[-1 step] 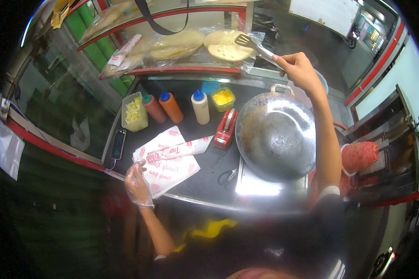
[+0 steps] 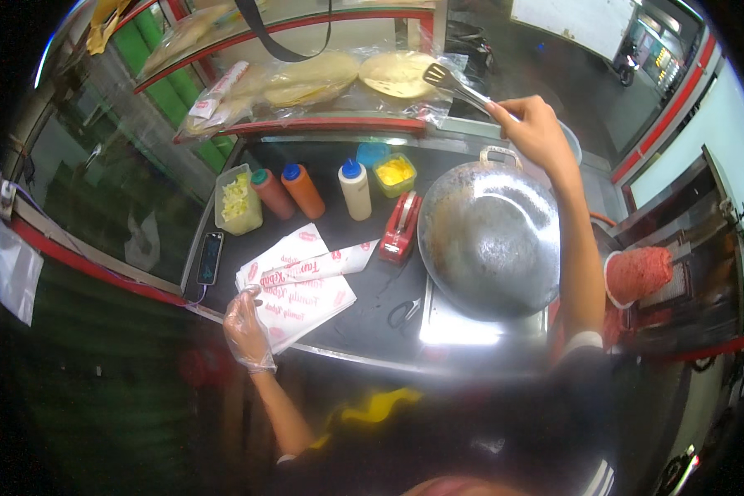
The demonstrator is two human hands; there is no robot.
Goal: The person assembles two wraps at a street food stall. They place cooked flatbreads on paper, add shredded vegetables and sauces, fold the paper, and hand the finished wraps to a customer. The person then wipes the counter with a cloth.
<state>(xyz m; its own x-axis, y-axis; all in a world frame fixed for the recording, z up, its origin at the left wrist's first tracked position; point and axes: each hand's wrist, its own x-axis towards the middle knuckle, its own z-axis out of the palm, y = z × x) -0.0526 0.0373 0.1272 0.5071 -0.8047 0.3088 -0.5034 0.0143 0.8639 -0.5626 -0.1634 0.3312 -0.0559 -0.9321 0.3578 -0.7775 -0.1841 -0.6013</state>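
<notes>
My left hand [image 2: 246,329], in a clear plastic glove, is closed with its fingertips at the left end of a rolled white paper wrapper [image 2: 326,263] with red print. Whether anything is inside the roll, I cannot tell. It lies across a stack of matching paper sheets [image 2: 306,310] on the dark counter. Raised at the upper right, my bare right hand [image 2: 536,131] grips the handle of a slotted spatula [image 2: 450,83]. The spatula's head is at the right edge of a bagged stack of round flatbreads [image 2: 393,78] on the shelf.
A large domed metal pan [image 2: 492,240] covers the cooker at right. Squeeze bottles [image 2: 355,190], a tub of shredded greens [image 2: 240,202], a yellow-filled tub [image 2: 395,174], a red tape dispenser [image 2: 401,227], scissors [image 2: 403,314] and a phone [image 2: 211,256] stand around the papers. Reddish meat [image 2: 641,277] is far right.
The spatula's head has shifted slightly right, to the flatbreads' edge. My left hand stays at the end of the paper roll.
</notes>
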